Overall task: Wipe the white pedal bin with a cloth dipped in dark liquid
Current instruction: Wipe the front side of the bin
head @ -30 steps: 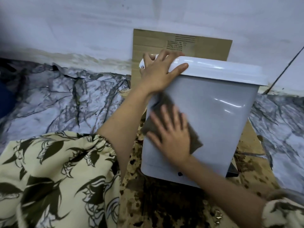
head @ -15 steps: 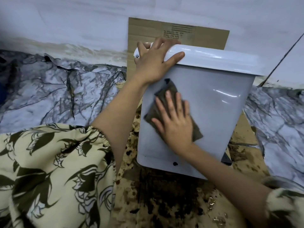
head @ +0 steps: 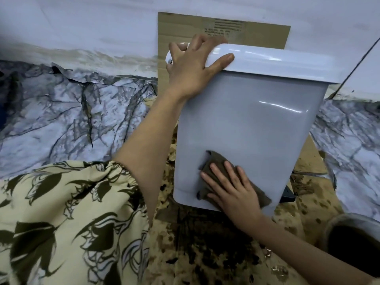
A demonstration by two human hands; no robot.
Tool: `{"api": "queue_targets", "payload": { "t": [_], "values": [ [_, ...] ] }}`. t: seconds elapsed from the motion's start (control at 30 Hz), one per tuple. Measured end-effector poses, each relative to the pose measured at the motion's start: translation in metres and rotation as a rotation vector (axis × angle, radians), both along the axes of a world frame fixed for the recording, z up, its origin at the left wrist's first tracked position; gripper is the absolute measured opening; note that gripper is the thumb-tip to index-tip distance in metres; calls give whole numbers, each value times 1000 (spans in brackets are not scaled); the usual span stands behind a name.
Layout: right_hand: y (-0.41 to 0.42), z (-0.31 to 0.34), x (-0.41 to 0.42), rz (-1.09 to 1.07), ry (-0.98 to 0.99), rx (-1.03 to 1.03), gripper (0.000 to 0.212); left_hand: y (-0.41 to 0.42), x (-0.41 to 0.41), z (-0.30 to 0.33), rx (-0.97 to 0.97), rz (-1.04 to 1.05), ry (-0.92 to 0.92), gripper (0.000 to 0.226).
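The bin [head: 246, 128] stands on stained cardboard [head: 216, 254]. Her left hand [head: 193, 66] clasps the lid corner at 11 o'clock, steadying it, while the right hand [head: 232, 190], fingers flat, presses the cloth [head: 213, 161] near 6 o'clock.

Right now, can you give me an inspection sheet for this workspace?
Surface: cardboard sheet, heavily spotted with dark stains.
Job's things: white pedal bin, lid closed; brown cloth low on its front.
Clutter: container of dark liquid at lower right.
Hands: left hand grips the lid corner; right hand presses the cloth flat.
Cables: thin dark line on the wall, possibly a cable.
Surroundings: marble-pattern floor covering, pale wall.
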State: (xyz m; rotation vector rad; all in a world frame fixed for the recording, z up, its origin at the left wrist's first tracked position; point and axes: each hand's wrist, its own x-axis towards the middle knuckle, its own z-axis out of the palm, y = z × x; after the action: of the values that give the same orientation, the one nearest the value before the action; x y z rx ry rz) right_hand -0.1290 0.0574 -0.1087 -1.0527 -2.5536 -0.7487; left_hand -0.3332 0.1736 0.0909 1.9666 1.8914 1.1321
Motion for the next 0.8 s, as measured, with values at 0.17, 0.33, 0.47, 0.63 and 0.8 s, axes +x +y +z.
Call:
{"api": "queue_targets", "payload": {
  "t": [0.17,0.33,0.47,0.63,0.8],
  "values": [
    [2,5,-94,10,-108,25,63,-1,-2,2,-19,-2,-4,39],
    [-9,-18,-64,161,-389,27,59,0,-8,3,-32,-40,10,39],
    [5,-2,22,114,-136,30,52,3,-6,4,-46,-40,3,38],
    [68,78,27,-332,346,84,55,10,-2,4,-63,-33,13,38],
    [65,77,-63,-24,154,108,56,11,-7,6,-76,-54,16,38]
  ]
}}
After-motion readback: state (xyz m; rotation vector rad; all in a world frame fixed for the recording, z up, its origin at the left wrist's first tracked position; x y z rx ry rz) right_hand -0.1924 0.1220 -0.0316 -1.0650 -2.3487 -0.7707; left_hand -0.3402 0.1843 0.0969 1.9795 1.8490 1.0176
